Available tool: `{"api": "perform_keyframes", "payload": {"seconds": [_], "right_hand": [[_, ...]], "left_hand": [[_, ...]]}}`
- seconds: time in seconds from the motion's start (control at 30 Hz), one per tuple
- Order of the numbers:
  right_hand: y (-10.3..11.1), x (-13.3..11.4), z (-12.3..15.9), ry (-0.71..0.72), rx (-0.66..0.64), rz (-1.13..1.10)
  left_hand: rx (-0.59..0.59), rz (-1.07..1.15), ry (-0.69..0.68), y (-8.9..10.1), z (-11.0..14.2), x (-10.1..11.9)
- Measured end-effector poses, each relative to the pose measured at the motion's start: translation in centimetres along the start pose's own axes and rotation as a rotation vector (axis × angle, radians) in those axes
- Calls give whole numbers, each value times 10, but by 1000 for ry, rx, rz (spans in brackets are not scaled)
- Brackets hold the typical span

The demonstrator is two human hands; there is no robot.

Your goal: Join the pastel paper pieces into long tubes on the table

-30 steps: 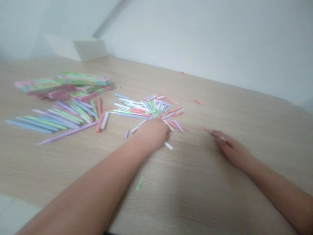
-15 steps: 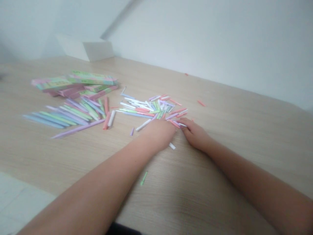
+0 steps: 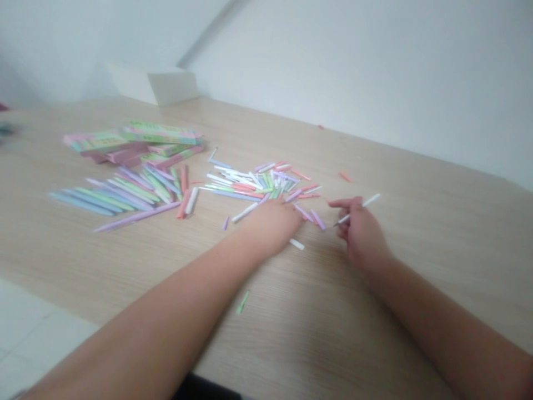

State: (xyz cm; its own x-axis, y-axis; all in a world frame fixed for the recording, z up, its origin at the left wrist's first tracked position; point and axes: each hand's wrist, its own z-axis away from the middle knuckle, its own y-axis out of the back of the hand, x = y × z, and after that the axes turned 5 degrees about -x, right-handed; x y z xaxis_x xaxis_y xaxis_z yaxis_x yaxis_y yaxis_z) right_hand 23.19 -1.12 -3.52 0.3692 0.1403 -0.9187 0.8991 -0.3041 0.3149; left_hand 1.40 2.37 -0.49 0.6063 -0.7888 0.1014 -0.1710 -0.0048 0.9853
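A pale wood-grain table [image 3: 333, 333] runs back to a white wall [image 3: 395, 83], with a white block [image 3: 172, 89] standing at the far edge. Far left on the table lies an overlapping stack of pink and green paper packets [image 3: 137, 139]. Just nearer, a fan of long pastel paper tubes [image 3: 116, 200] lies roughly side by side in blue, green, lilac and pink.

To the right of the fan is a loose heap of short paper sticks [image 3: 258, 183], white, pink, green and lilac, crossing one another at all angles. The person's left hand [image 3: 270, 222] rests on the table at the heap's near edge, fingers curled under and knuckles up. Whether it holds anything is hidden. The right hand [image 3: 362, 236] is raised off the table, just right of the heap, with a white paper stick [image 3: 358, 210] pinched between thumb and fingers, angled up and away.

Strays lie around: a short white stick [image 3: 296, 244] just beside the left hand, a small green stick [image 3: 242, 301] nearer the person, and a pink scrap [image 3: 344, 176] beyond the heap.
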Motion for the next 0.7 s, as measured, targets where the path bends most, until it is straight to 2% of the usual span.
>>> {"api": "perform_keyframes", "payload": {"seconds": [0.07,0.13,0.33,0.47,0.7], "right_hand": [[0,-3,13,-169,-85,-209],[-3,-3,21,-231,-151,-287],[-9,0,21,-162,-293,-238],[-7,0,21,-156,-304,-253],[-5,-3,24,-108,-304,-126]], "left_hand": [[87,191,65,-2,3,-8],[124,368,93,-2,7,-14],[69,556,126,-5,9,-23],[30,599,120,-8,8,-26],[41,622,102,-9,7,-27]]}}
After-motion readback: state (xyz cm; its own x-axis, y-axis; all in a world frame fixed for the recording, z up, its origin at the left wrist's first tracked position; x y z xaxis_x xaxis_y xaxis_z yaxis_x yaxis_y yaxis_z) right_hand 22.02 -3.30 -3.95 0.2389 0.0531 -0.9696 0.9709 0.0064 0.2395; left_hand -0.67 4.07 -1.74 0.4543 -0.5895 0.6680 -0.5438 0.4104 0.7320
